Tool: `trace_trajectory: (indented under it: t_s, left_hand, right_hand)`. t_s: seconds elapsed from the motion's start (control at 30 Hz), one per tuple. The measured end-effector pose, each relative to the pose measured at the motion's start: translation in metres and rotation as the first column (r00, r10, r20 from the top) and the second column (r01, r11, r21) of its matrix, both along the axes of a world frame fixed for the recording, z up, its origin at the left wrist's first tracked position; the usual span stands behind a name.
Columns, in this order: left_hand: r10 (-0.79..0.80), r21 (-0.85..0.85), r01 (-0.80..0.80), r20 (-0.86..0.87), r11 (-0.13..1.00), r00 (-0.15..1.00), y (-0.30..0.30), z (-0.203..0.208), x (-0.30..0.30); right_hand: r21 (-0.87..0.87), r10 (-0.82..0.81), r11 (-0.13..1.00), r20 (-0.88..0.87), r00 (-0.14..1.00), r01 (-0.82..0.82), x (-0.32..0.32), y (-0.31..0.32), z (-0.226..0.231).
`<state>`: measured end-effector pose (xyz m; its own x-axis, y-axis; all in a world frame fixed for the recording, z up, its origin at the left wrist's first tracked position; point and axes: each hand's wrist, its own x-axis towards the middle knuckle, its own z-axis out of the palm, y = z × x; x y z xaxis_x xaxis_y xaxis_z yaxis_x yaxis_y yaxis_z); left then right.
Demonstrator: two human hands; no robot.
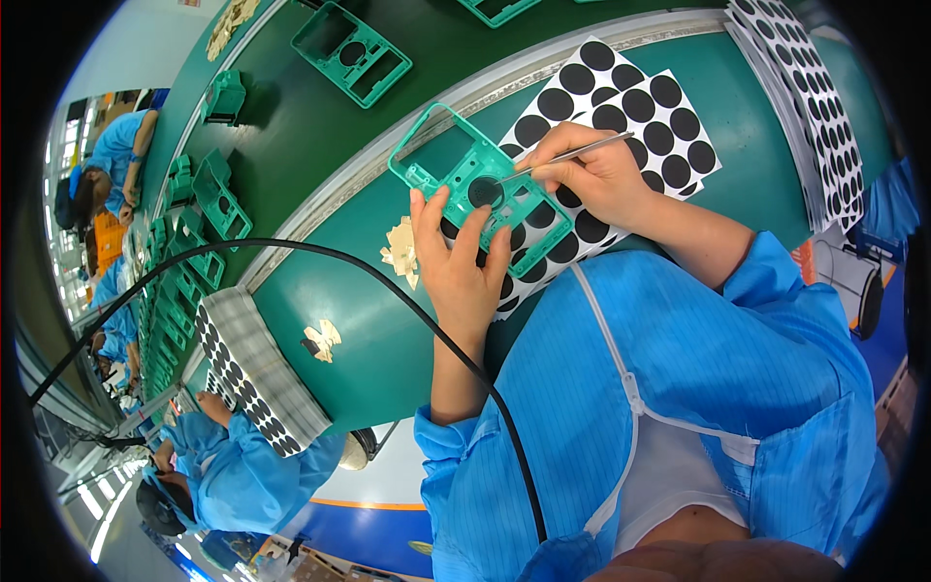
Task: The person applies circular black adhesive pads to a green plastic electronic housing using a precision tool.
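The fingers of the right hand [596, 184] are closed in a pinch around a slim silver metal tool [587, 150], held low like a pen, a grip that seems chosen for fine control. Its tip is at the rim of a round black disc [485, 192] set in an open, mint-green plastic housing [448, 173]; whether tip and disc touch is too small to tell.

The fingers of the left hand [462, 276] are partly spread and have hold of the same housing from its near side, one fingertip beside the disc. The spread appears to steady the part against the tool while leaving the disc exposed.

The housing is tilted over overlapping white sheets of black discs [669, 126], which lie close under both hands, probably so the discs are within easy reach. These rest on a smooth green bench [320, 291]. Left of the housing lies a heap of cream paper-like scraps [401, 254], apparently kept off the sheets.

Farther out, a thick stack of disc-printed sheets [815, 107] stands at the right. Beyond a pale metal rail, a dark green conveyor surface [276, 136] carries similar green frames [373, 73], spaced apart. A blue-clad co-worker [247, 475] sits at the left.
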<state>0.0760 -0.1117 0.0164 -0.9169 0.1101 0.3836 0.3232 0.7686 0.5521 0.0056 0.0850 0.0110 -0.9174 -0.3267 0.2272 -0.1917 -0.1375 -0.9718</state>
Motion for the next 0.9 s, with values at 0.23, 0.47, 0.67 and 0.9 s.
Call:
trace_trajectory:
  t_s: [0.23, 0.47, 0.67, 0.9]
  left_hand:
    - [-0.002, -0.010, 0.003, 0.032, 1.000, 0.999, 0.0000, 0.0020, -0.0008]
    - [-0.003, -0.002, 0.003, 0.055, 1.000, 0.998, 0.0000, 0.0017, -0.0005]
    - [-0.007, -0.037, 0.009, 0.051, 0.999, 0.999, 0.0005, 0.0029, 0.0001]
    - [-0.003, -0.058, 0.006, 0.056, 0.998, 0.998, 0.0003, 0.0028, -0.0001]
  right_hand:
    - [-0.007, 0.010, 1.000, 0.000, 1.000, -0.010, -0.0008, 0.0009, -0.0012]
    - [0.035, -0.005, 0.999, -0.010, 1.000, 0.006, 0.0003, 0.0006, 0.0007]
    - [0.011, 0.000, 1.000, -0.020, 1.000, 0.000, 0.0011, -0.0006, 0.0023]
    - [0.045, -0.014, 0.999, -0.043, 0.999, 0.016, 0.0012, -0.0010, 0.0006]
